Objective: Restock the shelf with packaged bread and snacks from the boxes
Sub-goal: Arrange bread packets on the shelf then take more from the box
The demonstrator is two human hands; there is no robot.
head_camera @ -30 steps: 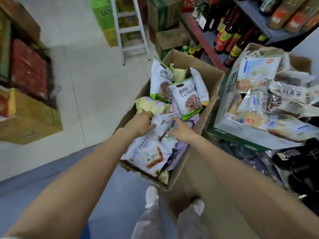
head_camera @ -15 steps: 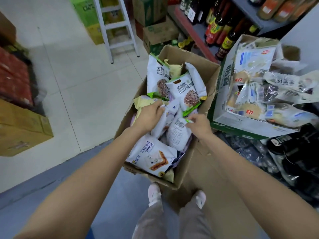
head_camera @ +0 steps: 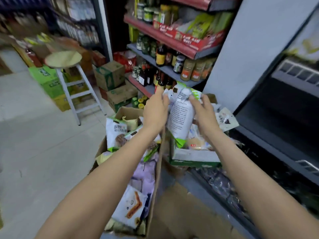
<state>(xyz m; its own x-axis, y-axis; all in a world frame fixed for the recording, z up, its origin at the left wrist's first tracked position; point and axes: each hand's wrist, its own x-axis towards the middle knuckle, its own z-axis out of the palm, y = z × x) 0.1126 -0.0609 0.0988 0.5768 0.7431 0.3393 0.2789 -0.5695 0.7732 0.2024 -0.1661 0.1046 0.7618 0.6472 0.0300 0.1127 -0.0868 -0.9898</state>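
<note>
My left hand [head_camera: 156,111] and my right hand [head_camera: 203,111] hold a white snack packet with green ends [head_camera: 180,118] between them, lifted above the boxes with its printed back toward me. Below stands an open cardboard box [head_camera: 156,169] filled with several white, green and lilac snack packets [head_camera: 117,133]. To its right sits a white and green box [head_camera: 193,156] holding clear-wrapped bread packs. A dark lower shelf [head_camera: 276,135] lies at the right.
A white step stool [head_camera: 76,90] with a round seat stands on the tiled floor at the left. Stacked green and brown cartons [head_camera: 110,75] sit behind the boxes. Shelves of bottles and jars [head_camera: 165,56] rise straight ahead beside a grey panel [head_camera: 250,49].
Both hands have risen out of the cardboard box with a white and green packet gripped between them. The view has tilted up toward the shelves.
</note>
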